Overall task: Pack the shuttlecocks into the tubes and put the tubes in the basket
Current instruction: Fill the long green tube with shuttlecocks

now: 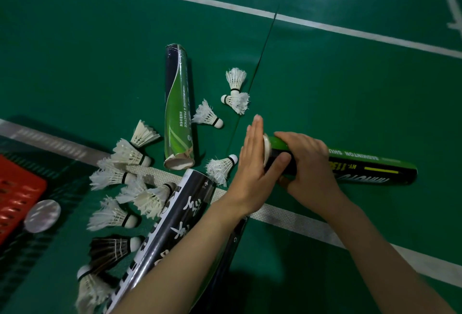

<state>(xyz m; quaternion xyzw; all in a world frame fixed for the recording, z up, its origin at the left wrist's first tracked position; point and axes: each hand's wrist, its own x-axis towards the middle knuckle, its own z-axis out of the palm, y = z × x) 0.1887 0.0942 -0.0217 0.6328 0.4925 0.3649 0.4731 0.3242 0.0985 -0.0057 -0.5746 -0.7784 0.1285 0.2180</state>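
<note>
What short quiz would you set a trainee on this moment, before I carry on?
1. True or false: the right hand grips the green-and-black tube.
2. The left hand at that tube's mouth is: A) flat, fingers straight; B) a fist; C) pinching a shuttlecock.
3. Fill in: the odd shuttlecock beside the black-and-white tube has ___ feathers.
Key: 1 true; 2 A; 3 black.

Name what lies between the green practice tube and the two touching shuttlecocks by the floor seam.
Head view: one white shuttlecock lies between the green practice tube and that pair.
</note>
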